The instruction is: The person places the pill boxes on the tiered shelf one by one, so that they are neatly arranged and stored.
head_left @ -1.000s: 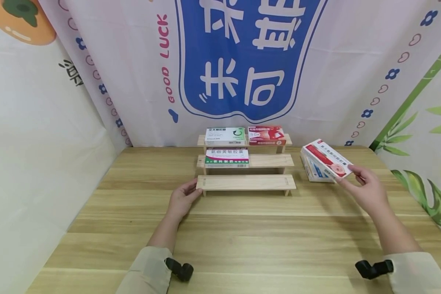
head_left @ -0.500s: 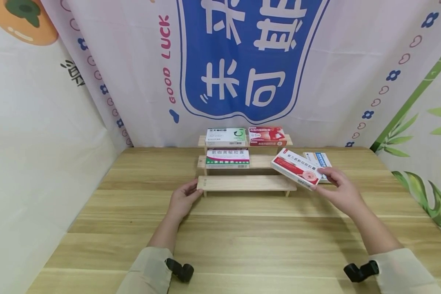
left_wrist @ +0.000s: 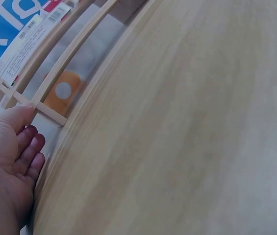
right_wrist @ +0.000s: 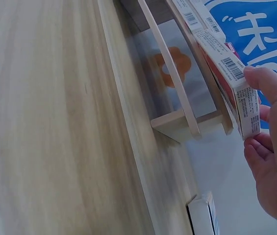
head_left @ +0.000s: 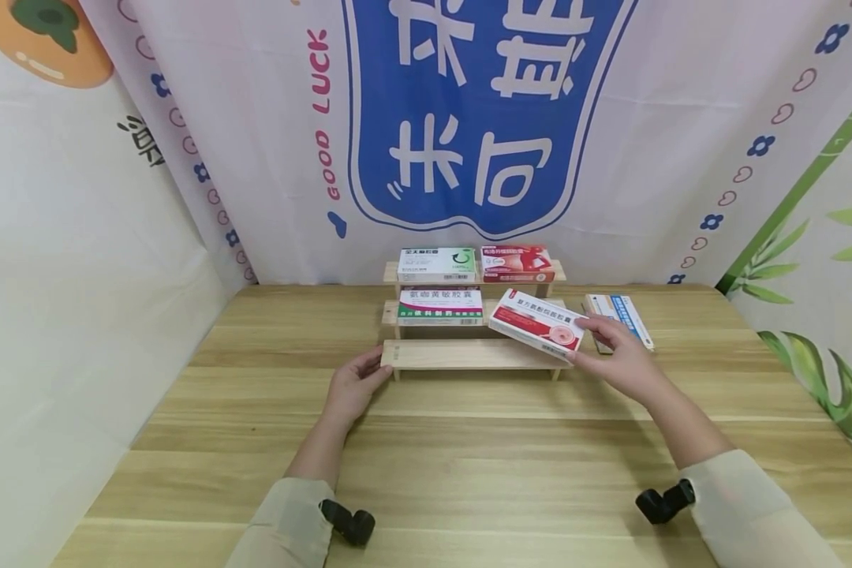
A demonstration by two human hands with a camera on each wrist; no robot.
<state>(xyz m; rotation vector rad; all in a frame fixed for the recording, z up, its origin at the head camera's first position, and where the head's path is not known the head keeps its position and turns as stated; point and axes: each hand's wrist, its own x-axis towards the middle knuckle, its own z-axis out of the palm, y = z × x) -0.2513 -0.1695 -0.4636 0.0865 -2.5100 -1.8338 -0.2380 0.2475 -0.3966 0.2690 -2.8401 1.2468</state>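
Observation:
A stepped wooden display rack (head_left: 461,356) stands on the table. In the head view, my left hand (head_left: 355,384) holds the left end of its lowest tier with thumb and fingers; the left wrist view has the thumb (left_wrist: 18,116) against the wood. My right hand (head_left: 621,359) pinches a red-and-white medicine box (head_left: 537,322) by its right end. The box is tilted over the right part of the middle tier, beside a green-and-pink medicine box (head_left: 440,306). Whether it touches the rack I cannot tell.
The top tier carries a white-and-green medicine box (head_left: 436,265) and a red medicine box (head_left: 517,263). A blue-and-white medicine box (head_left: 628,318) lies on the table (head_left: 461,473) right of the rack. A printed cloth (head_left: 255,118) hangs behind.
My right hand has carried the red-and-white box leftward from above the blue-and-white box to the rack's middle tier. My left hand has stayed at the rack's end.

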